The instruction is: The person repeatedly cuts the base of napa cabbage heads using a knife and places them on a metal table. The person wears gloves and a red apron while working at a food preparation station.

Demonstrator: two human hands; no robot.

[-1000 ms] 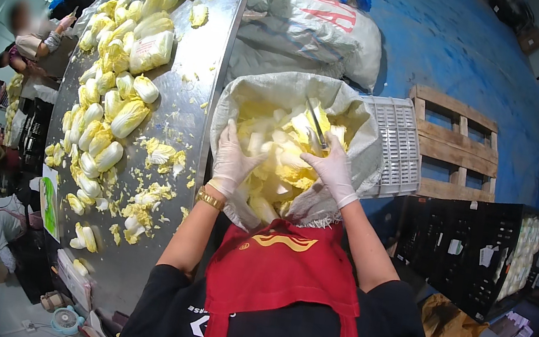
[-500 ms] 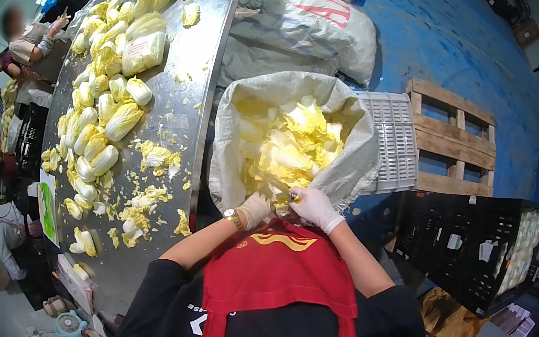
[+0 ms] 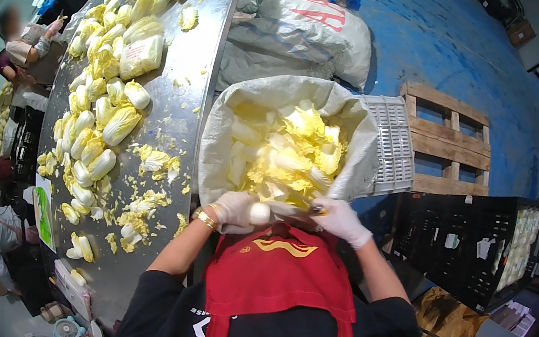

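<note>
My gloved left hand [image 3: 233, 208] is closed on a napa cabbage [image 3: 259, 214], its round white base facing up at the near rim of a big white woven sack [image 3: 220, 135]. To the right, my gloved right hand [image 3: 345, 223] grips what looks like a small knife [image 3: 317, 210]; part of a dark and yellow handle shows, and the blade cannot be made out. Loose yellow-and-white cabbage leaves [image 3: 300, 149] fill the sack, which stands open in front of my red apron. Both hands are over its near edge, a little apart.
A steel table [image 3: 181, 103] at left bears several napa cabbages [image 3: 121, 125] and leaf scraps. Full white sacks [image 3: 321, 30] lie beyond. On the right are a white plastic crate [image 3: 388, 141], a wooden pallet [image 3: 451, 141] and black crates [image 3: 455, 234]. People work at far left.
My hands have moved apart, left hand leftward and right hand rightward. The cabbage's white base has come into view at my left hand.
</note>
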